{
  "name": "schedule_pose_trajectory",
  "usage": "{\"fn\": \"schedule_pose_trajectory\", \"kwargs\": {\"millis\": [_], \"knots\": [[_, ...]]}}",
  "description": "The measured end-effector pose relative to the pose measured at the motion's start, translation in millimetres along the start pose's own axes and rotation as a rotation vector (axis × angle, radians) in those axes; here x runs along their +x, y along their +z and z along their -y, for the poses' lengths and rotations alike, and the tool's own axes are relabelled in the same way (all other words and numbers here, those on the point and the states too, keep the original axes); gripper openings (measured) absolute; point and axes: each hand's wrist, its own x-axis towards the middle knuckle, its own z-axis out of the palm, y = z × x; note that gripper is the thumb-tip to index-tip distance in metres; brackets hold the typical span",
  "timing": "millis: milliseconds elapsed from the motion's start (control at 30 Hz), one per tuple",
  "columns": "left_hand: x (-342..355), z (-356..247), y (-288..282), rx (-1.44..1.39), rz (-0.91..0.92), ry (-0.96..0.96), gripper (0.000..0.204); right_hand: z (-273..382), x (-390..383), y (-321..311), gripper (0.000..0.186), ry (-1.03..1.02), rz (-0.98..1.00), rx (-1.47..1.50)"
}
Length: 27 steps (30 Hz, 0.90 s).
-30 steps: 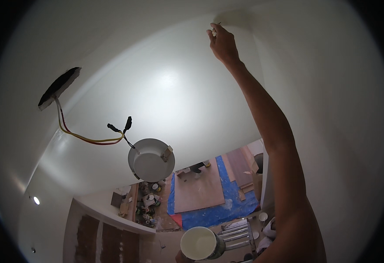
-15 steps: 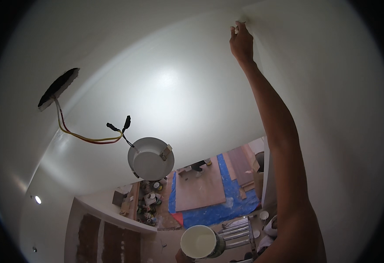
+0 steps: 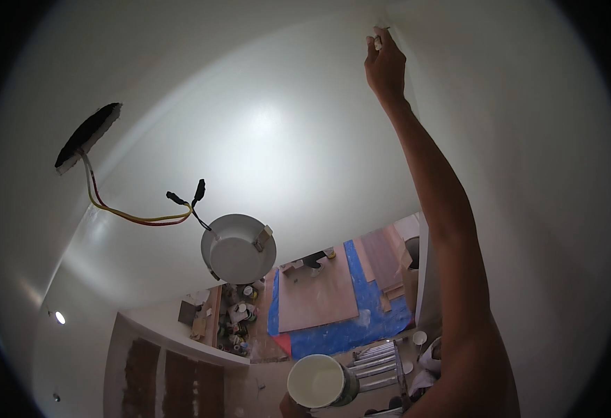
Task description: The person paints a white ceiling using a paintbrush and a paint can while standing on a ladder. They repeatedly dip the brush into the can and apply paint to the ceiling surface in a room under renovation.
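My right hand (image 3: 385, 73) is raised to the white corner at the top, fingers closed round a small pale tool (image 3: 378, 42), possibly a brush, mostly hidden and close to the surface. At the lower edge my left hand (image 3: 293, 407), partly hidden, holds a tub (image 3: 316, 381) with off-white liquid inside. A round grey light fitting (image 3: 238, 258) hangs by yellow and red wires (image 3: 135, 219) from a dark cut-out hole (image 3: 86, 136) in the white ceiling (image 3: 264, 139).
Below are a metal ladder (image 3: 375, 366), a blue sheet (image 3: 375, 324) under wooden boards (image 3: 316, 299), cluttered tins and containers (image 3: 239, 320), and brown patched panels (image 3: 190, 380). A small lit lamp (image 3: 59, 318) sits at lower left.
My right hand has moved rightward and a little up along the surface, chiefly in the first half second. My left hand and tub have barely moved.
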Motion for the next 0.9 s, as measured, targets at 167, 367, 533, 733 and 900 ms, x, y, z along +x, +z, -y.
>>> {"fn": "schedule_pose_trajectory", "kwargs": {"millis": [167, 367, 533, 733, 900], "knots": [[4, -2, 1, -0.031, 0.012, 0.018, 0.038, -13, -8, -5, 0.027, 0.035, 0.116, -0.026], [5, 44, 3, 0.126, 0.001, 0.13, 0.039, -5, -28, 2, 0.022, -0.324, 0.174, -0.274], [-4, -27, -2, -0.138, -0.007, -0.143, 0.036, -48, 2, -3, 0.019, -0.413, 0.394, -0.969], [2, -3, 4, 0.034, 0.034, 0.046, 0.036, -18, -34, 8, 0.013, -0.312, 0.858, -1.026], [2, 47, 6, 0.176, -0.027, 0.103, 0.038, -10, 16, 16, 0.015, -0.342, 0.602, -1.14]]}}
